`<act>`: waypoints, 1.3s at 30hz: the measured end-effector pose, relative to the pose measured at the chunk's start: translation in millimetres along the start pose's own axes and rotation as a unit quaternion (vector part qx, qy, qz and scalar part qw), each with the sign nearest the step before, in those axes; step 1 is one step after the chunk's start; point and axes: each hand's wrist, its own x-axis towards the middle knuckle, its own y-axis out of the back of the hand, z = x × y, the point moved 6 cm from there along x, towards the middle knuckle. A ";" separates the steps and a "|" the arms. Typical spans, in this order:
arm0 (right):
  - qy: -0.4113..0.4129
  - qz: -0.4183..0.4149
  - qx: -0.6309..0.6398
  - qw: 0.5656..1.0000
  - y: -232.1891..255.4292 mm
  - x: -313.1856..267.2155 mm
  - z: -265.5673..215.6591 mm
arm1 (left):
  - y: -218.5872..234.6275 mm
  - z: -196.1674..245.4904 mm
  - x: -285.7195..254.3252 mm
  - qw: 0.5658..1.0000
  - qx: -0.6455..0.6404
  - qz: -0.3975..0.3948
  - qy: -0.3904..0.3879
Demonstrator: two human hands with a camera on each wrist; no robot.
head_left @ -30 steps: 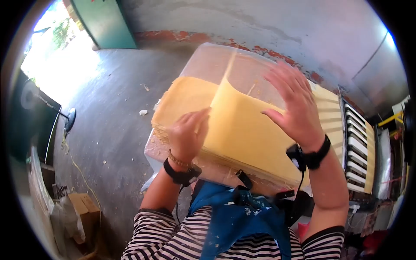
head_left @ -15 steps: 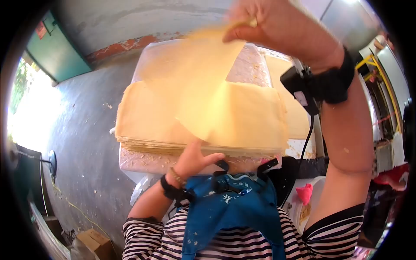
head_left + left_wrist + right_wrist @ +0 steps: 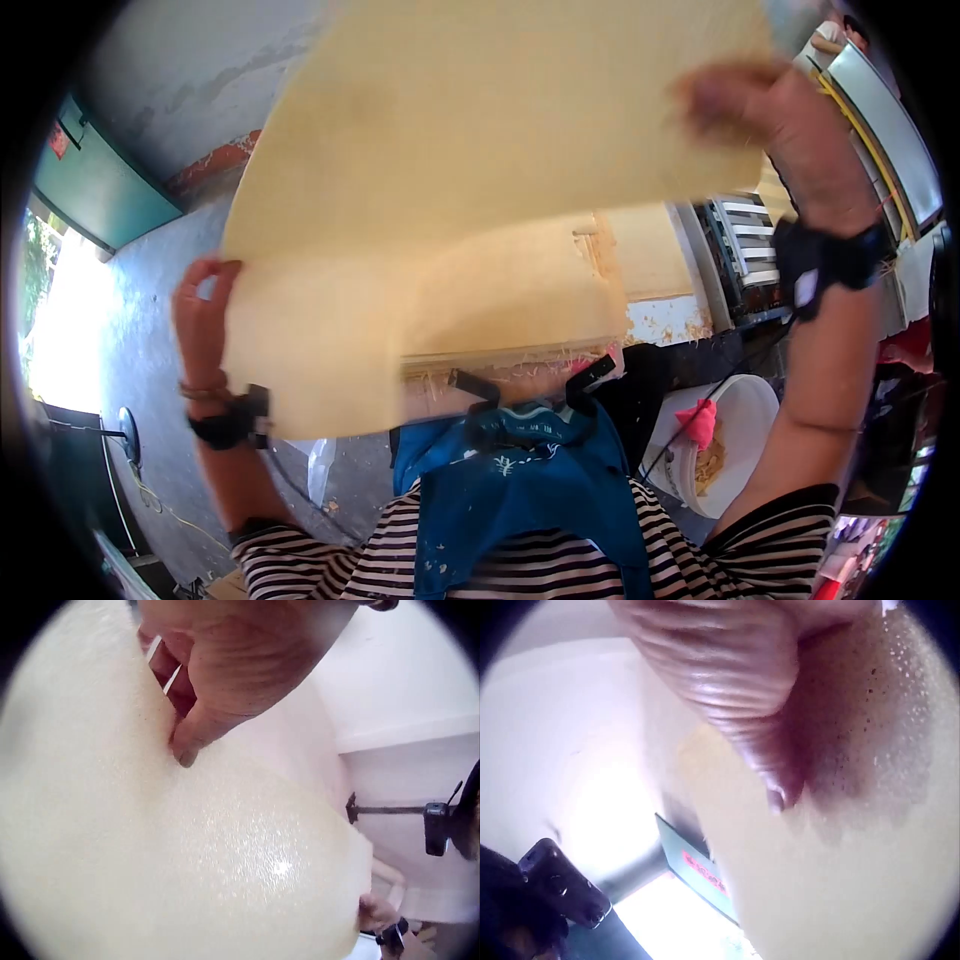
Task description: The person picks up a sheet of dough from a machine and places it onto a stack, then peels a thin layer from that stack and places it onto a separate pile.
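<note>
A large thin yellow sheet (image 3: 480,120) is held up in the air, spanning both hands, its lower left part hanging down. The left hand (image 3: 205,310) pinches its left edge; in the left wrist view the thumb of that hand (image 3: 240,667) presses on the sheet (image 3: 202,847). At the upper right, the right hand (image 3: 770,120) grips the sheet, thumb on its near face in the right wrist view, where the hand (image 3: 727,667) hides the other fingers. Beneath lies a stack of yellow sheets (image 3: 520,290), partly covered.
A white bucket (image 3: 750,410) with a pink cloth (image 3: 697,424) and yellow scraps stands at the lower right. White slats (image 3: 745,240) are at the right. A fan (image 3: 128,435) and a green door (image 3: 105,180) are at the left. Another person (image 3: 828,38) shows at the far upper right.
The sheet has risen off the stack and spread out between the hands. The left hand moved left and up from the stack's front edge and now pinches the sheet; the right hand moved right.
</note>
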 end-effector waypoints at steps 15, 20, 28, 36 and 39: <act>-0.331 0.094 0.252 0.905 -183.8 -44.4 336.1 | -203.7 35.1 -28.1 0.916 0.238 -0.195 -0.256; -0.335 0.028 0.186 0.923 -193.9 -37.9 371.7 | -235.2 45.0 -134.6 0.869 0.206 -0.352 -0.279; -0.352 0.316 0.324 0.819 -136.0 -129.2 386.8 | -253.0 39.9 -142.4 0.876 0.230 -0.324 -0.272; -0.437 0.480 0.604 0.463 -149.0 -288.0 619.4 | -261.3 61.7 -132.3 0.868 0.213 -0.367 -0.259; -0.436 0.489 0.589 0.474 -141.6 -278.8 655.5 | -267.1 64.5 -130.8 0.871 0.219 -0.369 -0.240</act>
